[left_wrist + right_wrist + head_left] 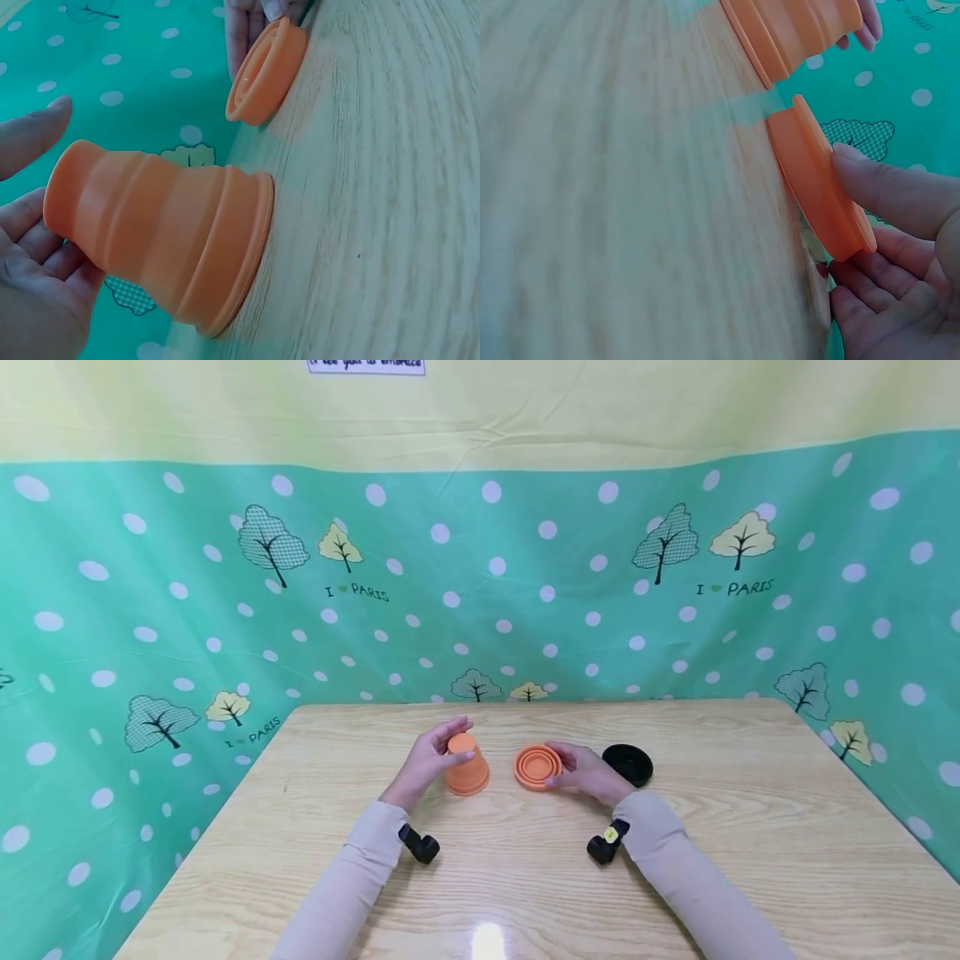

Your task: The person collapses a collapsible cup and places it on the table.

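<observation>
Wooden tabletop [517,852], left hand [429,762] — spread apart — touching orange cup [468,778] (upside-down), right hand [588,770] pinching collapsed cup [537,766]

Tall stepped cup [467,778]: uniform orange. Low cup [537,766]: same orange, concentric rings. Dish [627,765]: solid black. Table [510,868]: pale wood, streaked grain. Backdrop cloth [525,564]: teal-green with whitish dots, pale yellow above; printed trees [273,537] are yellow or checked, trunks dark; lettering [367,592] reads black, heart green. Sleeves [330,893]: plain light beige. Wrist cameras [425,849]: black; right one bears yellow.
</observation>
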Demonstrator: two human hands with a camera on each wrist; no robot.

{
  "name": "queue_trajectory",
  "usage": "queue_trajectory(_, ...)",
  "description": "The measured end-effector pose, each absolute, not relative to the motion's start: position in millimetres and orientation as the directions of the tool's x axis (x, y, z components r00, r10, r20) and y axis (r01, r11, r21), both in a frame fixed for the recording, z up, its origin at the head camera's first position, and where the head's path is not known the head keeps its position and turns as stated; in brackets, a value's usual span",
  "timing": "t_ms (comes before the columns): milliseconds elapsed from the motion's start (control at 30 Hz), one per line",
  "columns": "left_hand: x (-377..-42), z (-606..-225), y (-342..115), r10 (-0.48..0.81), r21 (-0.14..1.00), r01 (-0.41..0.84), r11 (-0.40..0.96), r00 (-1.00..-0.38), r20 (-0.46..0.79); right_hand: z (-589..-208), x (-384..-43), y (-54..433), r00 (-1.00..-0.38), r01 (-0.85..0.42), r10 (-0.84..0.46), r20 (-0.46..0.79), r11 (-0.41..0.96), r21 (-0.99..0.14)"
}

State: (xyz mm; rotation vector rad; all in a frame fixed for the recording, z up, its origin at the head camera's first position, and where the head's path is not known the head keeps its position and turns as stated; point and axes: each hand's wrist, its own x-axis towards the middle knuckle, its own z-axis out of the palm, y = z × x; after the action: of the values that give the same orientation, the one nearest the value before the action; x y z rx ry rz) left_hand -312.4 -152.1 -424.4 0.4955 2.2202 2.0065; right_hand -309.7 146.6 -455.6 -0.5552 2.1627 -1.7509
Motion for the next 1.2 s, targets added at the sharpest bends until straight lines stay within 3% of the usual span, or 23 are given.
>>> queue_trajectory(367,-314,-429,-152,0.279,0.986,0.122,0.117,-0.957,0.085,-459,-312,145,-0.883,-0.093,-0.470,-0.005,0.184,-0.979)
queue_trajectory(733,-315,-432,-150,0.288,0.964,0.196,0.179,-0.948,0.139,-452,-307,142,-0.902,-0.081,-0.432,-0.017,0.208,-0.975)
queue_trajectory(933,-311,-421,-146,0.272,0.972,0.147,0.185,-0.958,0.093,-450,-307,140,-0.924,-0.074,-0.381,-0.029,0.253,-0.965)
queue_trajectory(1200,-309,-411,-138,0.243,0.967,0.177,0.181,-0.961,0.131,-444,-303,136,-0.942,-0.138,-0.332,0.036,0.287,-0.948)
